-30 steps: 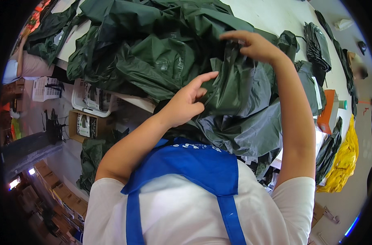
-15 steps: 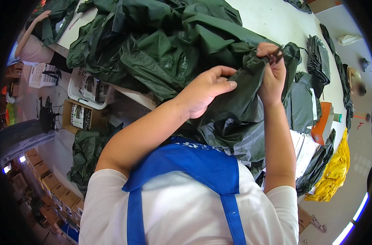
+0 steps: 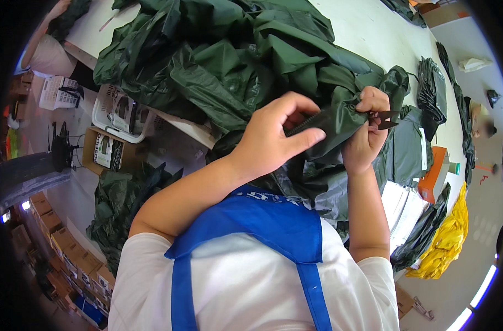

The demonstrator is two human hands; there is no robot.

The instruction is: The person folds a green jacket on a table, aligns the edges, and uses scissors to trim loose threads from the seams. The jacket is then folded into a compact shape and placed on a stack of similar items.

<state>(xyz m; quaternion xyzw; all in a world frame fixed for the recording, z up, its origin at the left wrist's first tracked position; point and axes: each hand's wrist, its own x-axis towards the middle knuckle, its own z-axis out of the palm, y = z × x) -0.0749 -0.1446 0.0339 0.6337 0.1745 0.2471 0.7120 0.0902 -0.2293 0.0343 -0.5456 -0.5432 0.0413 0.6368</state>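
A dark green, shiny waterproof garment [image 3: 340, 124] with a zipper edge is bunched between my hands, its grey inner side showing lower down. My left hand [image 3: 282, 129] curls its fingers behind the zipper edge, with the thumb lying over the front. In my right hand [image 3: 367, 129] is a small dark pair of thread snips [image 3: 385, 119], blades pointing right and apart. The same hand's fingers also pinch a gathered part of the garment; the snips' grip is mostly hidden in the palm. A large heap of green waterproof fabric [image 3: 218, 71] lies just beyond.
Folded dark packs [image 3: 431, 91], an orange box [image 3: 433, 174] and a yellow bundle [image 3: 445, 237] lie along the right of the white table [image 3: 367, 25]. At left are a white bin [image 3: 102, 113], a carton [image 3: 90, 151] and more green fabric [image 3: 122, 204]. Another person's arm [image 3: 39, 41] shows far left.
My right hand has moved down and turned, so the snips' blades now point out to the right. My left hand's thumb and fingers have spread a little wider at the zipper edge.
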